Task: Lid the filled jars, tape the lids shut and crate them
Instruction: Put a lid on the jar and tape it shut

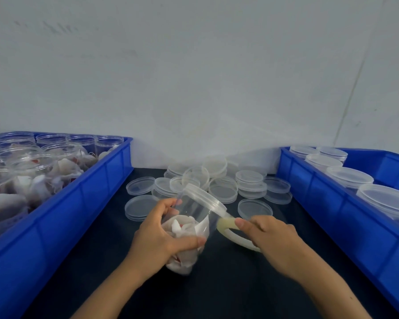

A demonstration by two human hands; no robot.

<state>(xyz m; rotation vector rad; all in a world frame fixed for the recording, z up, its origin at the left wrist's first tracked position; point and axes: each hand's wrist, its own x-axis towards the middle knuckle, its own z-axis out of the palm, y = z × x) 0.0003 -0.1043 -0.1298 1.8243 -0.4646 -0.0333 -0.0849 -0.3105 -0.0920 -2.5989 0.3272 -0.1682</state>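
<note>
A dark desk [228,284] meets a pale wall [194,77]. Loose lids [224,187] lie beyond the hands, a blue crate [83,203] of open jars sits left of them, and another crate [332,203] of lidded jars right. The left hand [161,236] grips a tilted, lidded jar [191,226], fingers curled round it. Just right of it, the right hand [270,236] pinches a tape roll [235,236] whose strip touches the jar's lid [205,198].
</note>
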